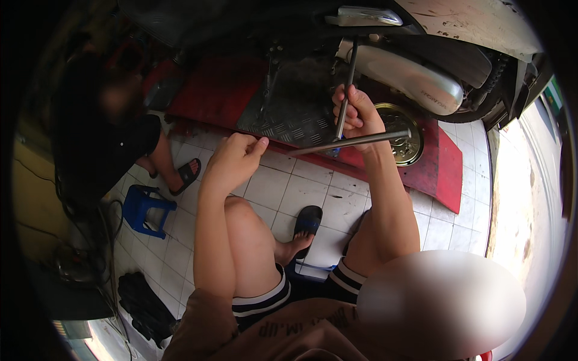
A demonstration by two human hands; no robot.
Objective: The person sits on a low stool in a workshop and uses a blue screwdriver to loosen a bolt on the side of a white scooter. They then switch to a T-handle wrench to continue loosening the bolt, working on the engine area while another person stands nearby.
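Right fingers (pixel 349 93) grasp the T-wrench (pixel 376 138) toward the scooter (pixel 415 78) at one o'clock, left fingers (pixel 243 142) curl nearby, their hold I cannot tell, and work seems unfinished.

Long-shafted metal hand tool, T-shaped in outline; one slim shaft and one slim crossbar.

Shaft (pixel 351 67): straight, dark grey, slender; set lengthwise away from the wearer, its far end leaned slightly to the right; its near part wrapped by the fingers of the right hand (pixel 362 114). Crossbar (pixel 355 142): round, straight, dull grey, darker toward the left, ended at the right in a small widened tip; held clear of the floor, passed over the right wrist, its right end raised slightly in the view. Shaft and crossbar are met near the hand; the joint is not clearly shown.
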